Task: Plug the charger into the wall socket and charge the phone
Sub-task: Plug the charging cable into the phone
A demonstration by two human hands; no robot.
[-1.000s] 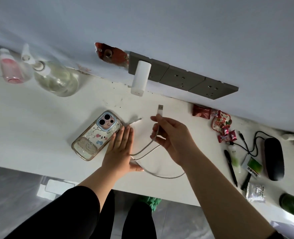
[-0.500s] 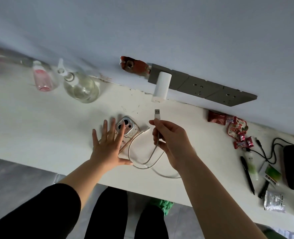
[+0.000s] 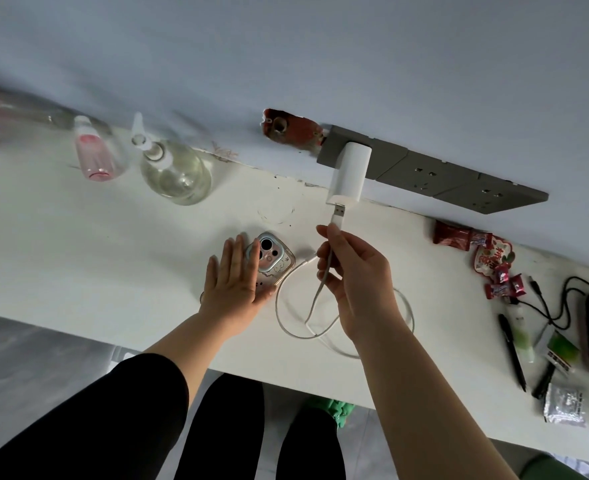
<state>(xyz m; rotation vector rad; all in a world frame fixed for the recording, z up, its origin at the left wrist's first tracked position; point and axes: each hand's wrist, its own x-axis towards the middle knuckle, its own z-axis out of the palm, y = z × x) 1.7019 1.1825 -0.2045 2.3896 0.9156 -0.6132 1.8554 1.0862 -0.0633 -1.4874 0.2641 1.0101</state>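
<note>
A white cylindrical charger block [image 3: 349, 176] is seen already seated in the leftmost outlet of the grey wall socket strip [image 3: 459, 183], above the white surface [image 3: 78, 237]. The metal USB plug [image 3: 338, 213] of the white charging cable [image 3: 286, 317] is pinched in the grip of the right hand [image 3: 355, 275], thumb and fingers clamped on the cable just behind the plug; the plug tip is held just below the block's end face, near its port, not yet inserted as far as can be told. The left hand [image 3: 232, 289] is laid flat, fingers spread, on the phone in a clear patterned case [image 3: 272, 261], nothing pinched. The cable's small end [image 3: 308, 261] lies on the surface just beside the phone, apart from it. Likely risks: the USB plug could be offered the wrong way up or off-axis and jam against the port; the block could be nudged loose from the socket; the slack loop could drag the small end off the phone's side.
</note>
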